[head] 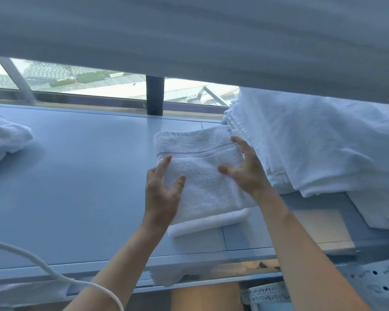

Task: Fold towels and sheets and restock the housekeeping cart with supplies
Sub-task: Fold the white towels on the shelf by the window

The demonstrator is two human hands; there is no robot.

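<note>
Two hands, left hand (161, 194), right hand (247, 169), on folded towel (202, 182) (unlabelled)

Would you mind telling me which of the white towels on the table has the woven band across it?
The folded towel under both hands, mid-table. The crumpled towel at the far left and the linen stack at the right show no such band.

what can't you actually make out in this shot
Head view only:
- Upper scene: hidden behind draped grey fabric.
- Left towel: cut off by the left edge.
- Linen pile: its top is hidden by that fabric.
- Folded towel: sides covered by the left hand and right hand.
</note>
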